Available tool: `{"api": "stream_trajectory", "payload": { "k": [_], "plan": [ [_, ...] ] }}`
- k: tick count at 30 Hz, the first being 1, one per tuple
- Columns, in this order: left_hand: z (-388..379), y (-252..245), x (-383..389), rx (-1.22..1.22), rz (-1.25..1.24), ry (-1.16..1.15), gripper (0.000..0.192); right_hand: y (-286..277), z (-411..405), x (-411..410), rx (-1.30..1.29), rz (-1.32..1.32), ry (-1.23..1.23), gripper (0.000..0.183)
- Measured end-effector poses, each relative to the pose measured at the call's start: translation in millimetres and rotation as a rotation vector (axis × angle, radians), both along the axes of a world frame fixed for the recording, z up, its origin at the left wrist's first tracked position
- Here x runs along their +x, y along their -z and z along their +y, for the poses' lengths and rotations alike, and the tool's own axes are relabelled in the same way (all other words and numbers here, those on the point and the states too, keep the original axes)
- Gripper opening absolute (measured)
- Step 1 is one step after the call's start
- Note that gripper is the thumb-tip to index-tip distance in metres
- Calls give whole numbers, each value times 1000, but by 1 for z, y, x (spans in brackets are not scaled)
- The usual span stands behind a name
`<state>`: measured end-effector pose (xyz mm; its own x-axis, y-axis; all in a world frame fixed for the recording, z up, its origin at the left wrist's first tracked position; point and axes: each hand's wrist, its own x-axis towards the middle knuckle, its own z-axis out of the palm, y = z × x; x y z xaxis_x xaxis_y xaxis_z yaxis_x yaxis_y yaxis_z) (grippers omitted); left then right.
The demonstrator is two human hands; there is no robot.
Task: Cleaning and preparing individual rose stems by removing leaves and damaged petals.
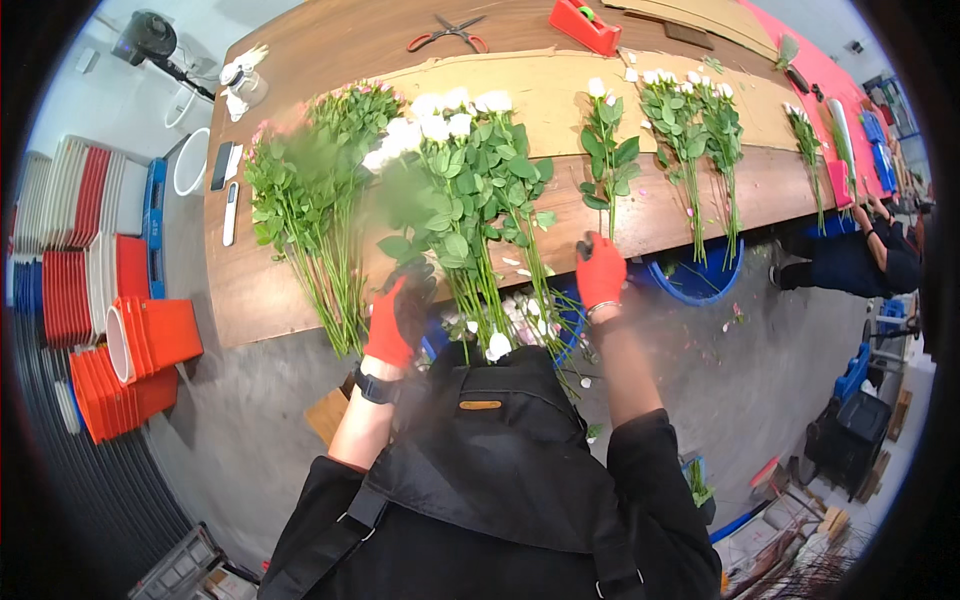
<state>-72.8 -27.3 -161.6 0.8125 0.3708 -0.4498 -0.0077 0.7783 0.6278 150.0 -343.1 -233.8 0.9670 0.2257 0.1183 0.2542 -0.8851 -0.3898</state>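
My left hand [399,315], in a red glove with a dark palm, is beside the lower stems of a large bunch of white roses [469,180]. Its fingers look spread, with nothing visible in them, though a blur covers part of this area. My right hand [601,271], gloved alike, closes around the lower stems of a small group of white roses [609,150] lying on the wooden table [555,187]. Left of the white bunch lies a bunch of pink roses [330,165], its stems reaching past the table edge.
More white roses [694,127] lie to the right. Scissors [448,34] and a red tape dispenser [585,27] are at the back. Under the edge stands a blue bin [701,289]. Orange buckets [150,337] are at left. Another person [862,259] works at far right.
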Motion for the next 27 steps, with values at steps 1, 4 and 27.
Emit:
{"api": "stream_trajectory", "payload": {
  "k": [1,4,27],
  "plan": [
    [-1,1,-4,0,1,-8,36,5,12,-7,19,-25,-107,31],
    [-7,7,-15,-33,-26,-12,36,14,64,-25,-43,-10,-170,34],
    [7,-106,102,474,-148,112,32,-181,7,-155,1041,729,49,28]
  ]
}}
